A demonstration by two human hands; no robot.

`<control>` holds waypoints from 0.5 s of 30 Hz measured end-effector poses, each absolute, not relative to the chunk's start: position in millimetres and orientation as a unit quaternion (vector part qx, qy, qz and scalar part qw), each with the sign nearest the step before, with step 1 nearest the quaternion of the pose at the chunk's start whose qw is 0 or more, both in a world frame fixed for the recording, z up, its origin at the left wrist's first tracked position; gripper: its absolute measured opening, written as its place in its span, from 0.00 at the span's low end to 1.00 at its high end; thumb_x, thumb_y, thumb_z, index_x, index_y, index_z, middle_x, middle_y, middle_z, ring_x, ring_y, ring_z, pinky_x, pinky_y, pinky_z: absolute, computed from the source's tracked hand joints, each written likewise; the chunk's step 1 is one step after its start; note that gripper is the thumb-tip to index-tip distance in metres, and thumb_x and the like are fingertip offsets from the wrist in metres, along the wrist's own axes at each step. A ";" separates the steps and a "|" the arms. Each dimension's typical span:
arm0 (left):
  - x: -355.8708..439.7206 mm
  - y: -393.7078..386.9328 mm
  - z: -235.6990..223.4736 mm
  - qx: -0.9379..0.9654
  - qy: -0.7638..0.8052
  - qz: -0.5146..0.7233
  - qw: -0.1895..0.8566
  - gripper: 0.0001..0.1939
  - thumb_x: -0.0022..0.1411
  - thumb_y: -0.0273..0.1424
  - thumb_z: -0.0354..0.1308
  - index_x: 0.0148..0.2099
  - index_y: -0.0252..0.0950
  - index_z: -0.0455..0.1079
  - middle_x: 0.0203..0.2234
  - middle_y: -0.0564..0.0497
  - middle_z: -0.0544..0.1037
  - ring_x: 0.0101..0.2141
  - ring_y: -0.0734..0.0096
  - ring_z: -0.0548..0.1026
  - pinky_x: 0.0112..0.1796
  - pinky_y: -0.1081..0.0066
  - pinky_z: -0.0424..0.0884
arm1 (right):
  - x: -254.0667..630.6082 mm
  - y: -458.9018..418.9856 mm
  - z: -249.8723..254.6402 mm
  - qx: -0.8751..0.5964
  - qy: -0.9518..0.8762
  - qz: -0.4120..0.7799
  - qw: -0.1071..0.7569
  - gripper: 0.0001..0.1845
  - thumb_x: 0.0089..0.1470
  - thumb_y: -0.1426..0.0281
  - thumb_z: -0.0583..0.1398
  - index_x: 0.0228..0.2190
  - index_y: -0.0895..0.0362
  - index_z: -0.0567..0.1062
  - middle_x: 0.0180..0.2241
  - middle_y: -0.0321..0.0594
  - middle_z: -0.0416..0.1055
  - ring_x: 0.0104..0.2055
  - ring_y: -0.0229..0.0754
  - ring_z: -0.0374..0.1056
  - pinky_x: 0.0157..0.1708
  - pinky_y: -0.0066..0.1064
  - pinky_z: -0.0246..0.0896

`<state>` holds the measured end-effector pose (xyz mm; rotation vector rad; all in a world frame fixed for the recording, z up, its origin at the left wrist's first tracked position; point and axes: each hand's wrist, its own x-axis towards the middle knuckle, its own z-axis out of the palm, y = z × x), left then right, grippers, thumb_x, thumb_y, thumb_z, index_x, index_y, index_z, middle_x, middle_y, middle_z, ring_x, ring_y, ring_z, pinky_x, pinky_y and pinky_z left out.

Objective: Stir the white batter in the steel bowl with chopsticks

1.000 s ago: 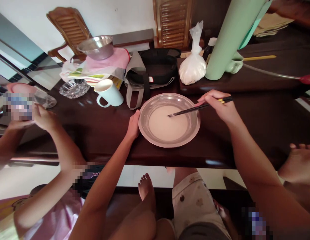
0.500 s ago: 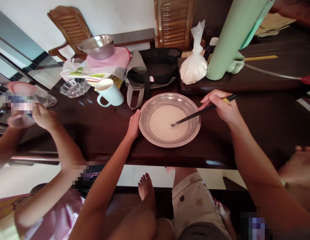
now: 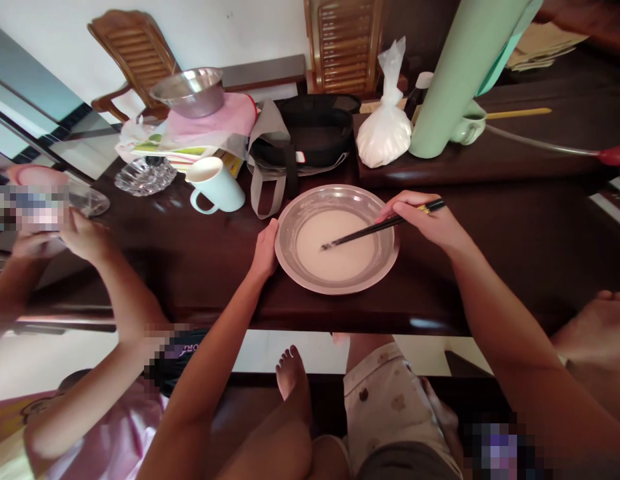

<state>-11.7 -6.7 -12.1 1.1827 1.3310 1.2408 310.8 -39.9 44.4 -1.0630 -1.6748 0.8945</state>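
Nearby, "OR" marks black fabric (image 3: 183, 361) while right hand (image 3: 420, 215) holds chopsticks (image 3: 365, 232).

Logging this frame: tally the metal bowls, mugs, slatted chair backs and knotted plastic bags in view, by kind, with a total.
Metal bowls: 2 (wide bowl of pale liquid, deep bowl behind)
Mugs: 2 (pale blue mug, green mug)
Slatted chair backs: 2 (left chair back, right chair back)
Knotted bags: 1 (white bag)
Total: 7
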 end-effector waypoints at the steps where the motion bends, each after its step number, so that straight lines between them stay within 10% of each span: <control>1: -11.6 -6.9 -12.1 0.481 0.540 0.506 0.470 0.22 0.61 0.48 0.54 0.25 0.35 0.70 0.20 0.53 0.73 0.24 0.73 0.67 0.30 0.72 0.65 | 311.1 -39.8 44.9 -0.436 -0.684 0.350 0.469 0.13 0.58 0.57 0.60 0.30 0.49 0.81 0.32 0.37 0.80 0.38 0.44 0.77 0.41 0.37 0.71; 15: -10.0 -6.0 -12.1 0.471 0.532 0.514 0.481 0.22 0.60 0.49 0.56 0.25 0.35 0.70 0.20 0.52 0.73 0.25 0.72 0.69 0.28 0.72 0.66 | 314.2 -39.3 45.4 -0.441 -0.663 0.325 0.510 0.14 0.57 0.56 0.61 0.30 0.51 0.80 0.29 0.37 0.79 0.35 0.44 0.77 0.40 0.37 0.71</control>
